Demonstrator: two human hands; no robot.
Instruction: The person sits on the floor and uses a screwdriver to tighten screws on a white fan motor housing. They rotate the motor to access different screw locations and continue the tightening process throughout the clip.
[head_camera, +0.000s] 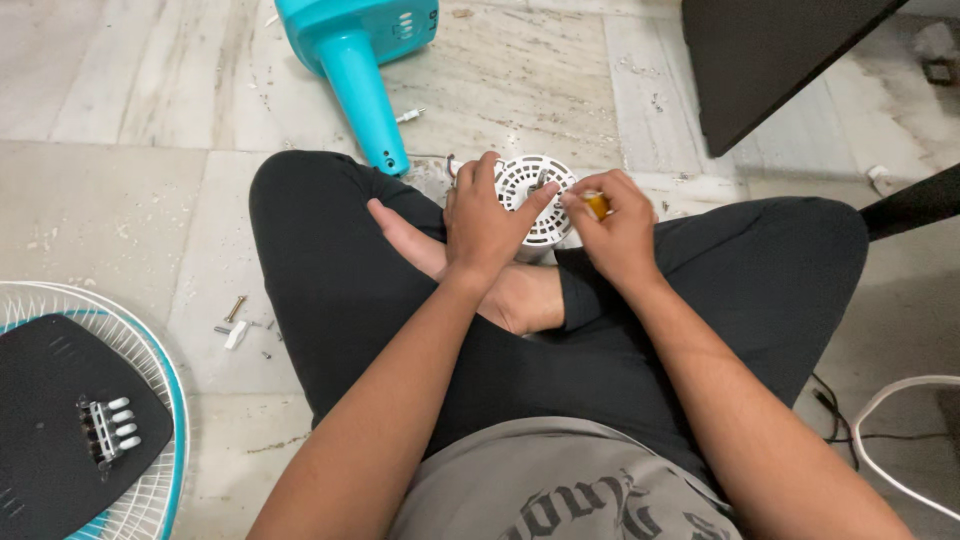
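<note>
A: White plastic motor housing (535, 200), head view only. It sits on the person's crossed legs, just past the bare foot (470, 265).

B: Hands?

A: Left hand (485, 225) is wrapped over the housing's near side, fingers (530, 208) curled onto its vented face. Right hand (615, 232) is closed around a yellow-handled tool (597, 203), probably a screwdriver; tip is at the housing and hidden.

B: Risks?

A: My guess: the tip slips off and jabs the left fingers, since they lie right beside it. The housing rests on the legs, not a firm surface, so it could tip or roll.

B: Loose bits?

A: Screws (235, 322) lie on the marble floor (120, 200) near the knee, easy to scatter. The teal fan stand (355, 60) and fan grille (150, 400) are well apart.
</note>
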